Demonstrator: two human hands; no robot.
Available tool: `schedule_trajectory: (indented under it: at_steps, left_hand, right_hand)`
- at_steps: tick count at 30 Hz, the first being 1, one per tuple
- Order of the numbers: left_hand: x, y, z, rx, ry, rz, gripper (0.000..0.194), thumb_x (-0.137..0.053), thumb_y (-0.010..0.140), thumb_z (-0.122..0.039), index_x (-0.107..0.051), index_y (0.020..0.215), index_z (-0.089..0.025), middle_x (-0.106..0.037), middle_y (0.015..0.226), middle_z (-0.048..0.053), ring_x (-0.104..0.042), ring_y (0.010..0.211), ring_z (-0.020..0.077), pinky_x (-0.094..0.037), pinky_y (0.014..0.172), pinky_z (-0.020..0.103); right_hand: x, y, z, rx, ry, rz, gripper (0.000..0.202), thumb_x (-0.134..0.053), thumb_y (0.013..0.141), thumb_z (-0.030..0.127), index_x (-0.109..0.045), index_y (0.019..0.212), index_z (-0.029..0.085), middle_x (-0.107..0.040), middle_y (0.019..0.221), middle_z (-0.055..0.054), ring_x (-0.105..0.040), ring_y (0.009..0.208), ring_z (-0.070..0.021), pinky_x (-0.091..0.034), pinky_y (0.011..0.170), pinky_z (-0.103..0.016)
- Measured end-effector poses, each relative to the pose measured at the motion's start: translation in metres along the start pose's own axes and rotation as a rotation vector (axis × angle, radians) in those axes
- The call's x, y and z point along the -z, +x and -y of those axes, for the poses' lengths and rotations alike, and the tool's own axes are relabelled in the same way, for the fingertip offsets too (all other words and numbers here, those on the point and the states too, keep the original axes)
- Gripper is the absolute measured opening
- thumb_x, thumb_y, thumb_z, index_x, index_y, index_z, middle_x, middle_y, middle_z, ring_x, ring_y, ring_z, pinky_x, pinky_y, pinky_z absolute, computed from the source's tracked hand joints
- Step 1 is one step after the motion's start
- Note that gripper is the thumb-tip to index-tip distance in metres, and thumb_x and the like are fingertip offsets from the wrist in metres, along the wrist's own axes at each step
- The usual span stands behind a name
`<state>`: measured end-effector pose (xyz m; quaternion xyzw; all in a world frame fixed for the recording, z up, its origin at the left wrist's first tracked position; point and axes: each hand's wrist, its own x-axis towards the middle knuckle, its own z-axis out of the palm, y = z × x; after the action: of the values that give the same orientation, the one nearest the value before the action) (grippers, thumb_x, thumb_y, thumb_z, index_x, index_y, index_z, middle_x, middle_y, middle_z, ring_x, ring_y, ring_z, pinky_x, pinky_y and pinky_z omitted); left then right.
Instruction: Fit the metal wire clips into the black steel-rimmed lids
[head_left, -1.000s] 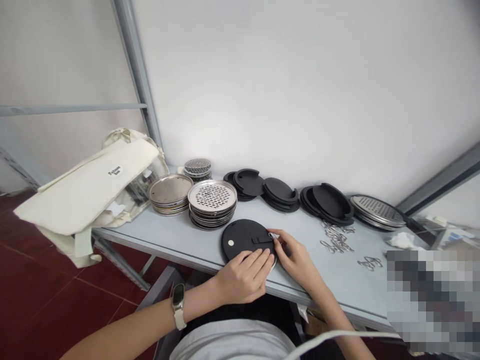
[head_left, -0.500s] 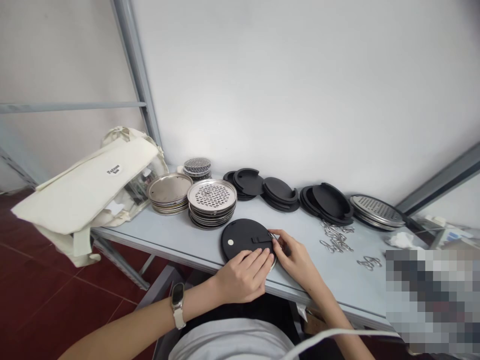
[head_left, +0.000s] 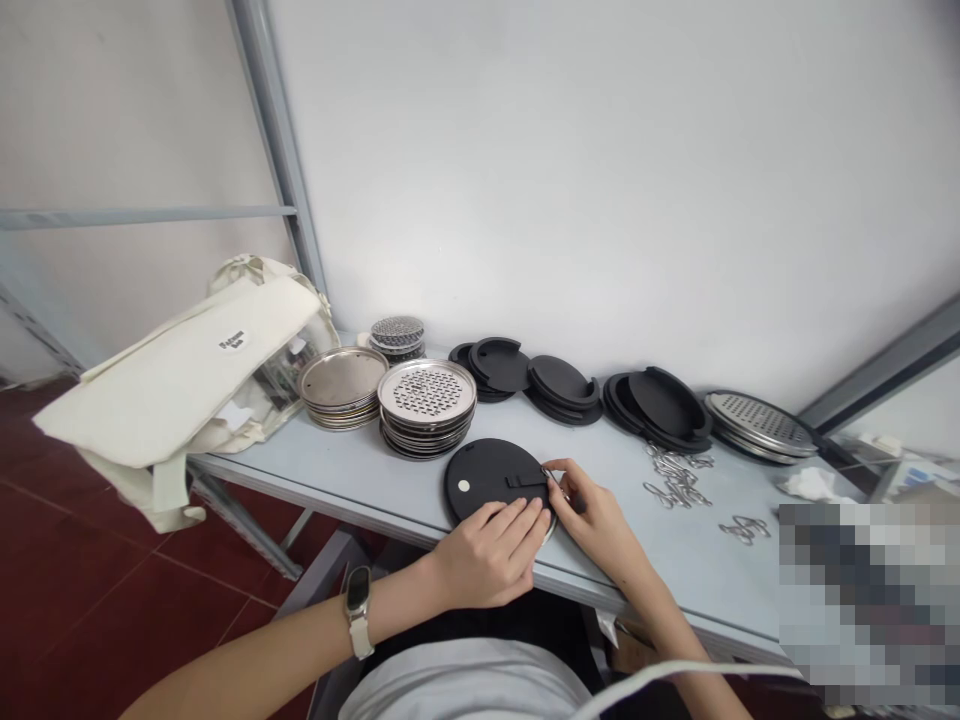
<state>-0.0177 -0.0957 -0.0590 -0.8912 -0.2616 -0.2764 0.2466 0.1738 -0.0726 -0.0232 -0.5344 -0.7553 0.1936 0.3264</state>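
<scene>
So, far off to the left of the left hand, a cream bag [head_left: 180,370] slumps over the table [head_left: 360,478]. Closer, ahead and to that hand's left, stand plain metal discs [head_left: 343,372] in a pile, then perforated metal plates [head_left: 427,392], with smaller perforated discs [head_left: 398,328] stacked behind. The black disc [head_left: 487,465] lies on the table right under the left hand [head_left: 491,552], which is laid flat over its near side, fingers straight and together; whether the thumb grips the rim cannot be told. At the disc's right edge, the right hand [head_left: 592,510] has its thumb and fingertips pinched on a small metal hook [head_left: 548,473]. Beyond both hands runs a row of black round trays [head_left: 566,380]. To the right hand's right lie loose wire hooks [head_left: 679,478], and past them, farther from it, stacked grater plates [head_left: 757,420].
</scene>
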Motion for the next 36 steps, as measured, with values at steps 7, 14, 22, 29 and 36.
schedule_trajectory:
  at_steps: [7, 14, 22, 29, 36]
  left_hand:
    - [-0.0007, -0.0008, 0.0003, 0.000, -0.002, -0.015, 0.047, -0.037, 0.089, -0.026, -0.049, 0.131, -0.007, -0.049, 0.136, 0.011, -0.050, 0.117, 0.0211, -0.041, 0.091, 0.030]
    - [-0.0007, -0.0009, 0.0002, -0.009, 0.019, 0.025, 0.050, -0.040, 0.088, -0.028, -0.047, 0.133, -0.007, -0.048, 0.137, 0.011, -0.050, 0.119, 0.0211, -0.042, 0.092, 0.030]
    - [-0.0001, -0.0005, 0.0001, -0.008, 0.017, 0.022, 0.049, -0.039, 0.089, -0.028, -0.048, 0.132, -0.007, -0.048, 0.136, 0.012, -0.050, 0.119, 0.0214, -0.042, 0.092, 0.030]
    - [0.0001, 0.0000, 0.0001, 0.000, 0.003, 0.003, 0.048, -0.039, 0.088, -0.027, -0.049, 0.131, -0.007, -0.049, 0.135, 0.011, -0.050, 0.118, 0.0207, -0.042, 0.091, 0.029]
    - [-0.0002, -0.0005, 0.0000, -0.008, 0.017, 0.021, 0.049, -0.040, 0.088, -0.028, -0.049, 0.131, -0.007, -0.049, 0.136, 0.012, -0.050, 0.118, 0.0212, -0.042, 0.091, 0.029]
  right_hand:
    - [-0.0001, -0.0007, 0.0002, -0.021, 0.028, 0.007, 0.022, -0.040, 0.091, 0.036, -0.052, 0.102, 0.020, -0.045, 0.059, 0.006, -0.046, 0.051, -0.0132, -0.038, 0.052, -0.023]
    - [-0.0007, -0.0009, -0.0016, -0.005, 0.075, -0.022, 0.018, -0.040, 0.092, 0.035, -0.050, 0.098, 0.020, -0.046, 0.059, 0.005, -0.048, 0.054, -0.0138, -0.042, 0.055, -0.024]
    - [-0.0026, -0.0008, -0.0034, -0.004, 0.091, -0.043, 0.024, -0.038, 0.094, 0.037, -0.053, 0.102, 0.020, -0.053, 0.068, 0.001, -0.053, 0.060, -0.0150, -0.045, 0.063, -0.026]
    - [0.0006, -0.0007, -0.0091, -0.111, 0.194, -0.308, 0.027, -0.039, 0.094, 0.042, -0.054, 0.096, 0.020, -0.058, 0.074, -0.001, -0.057, 0.065, -0.0163, -0.046, 0.065, -0.028]
    - [0.0015, -0.0004, -0.0086, -0.163, 0.266, -0.338, 0.030, -0.042, 0.093, 0.047, -0.054, 0.093, 0.020, -0.059, 0.068, 0.000, -0.062, 0.065, -0.0176, -0.048, 0.067, -0.030]
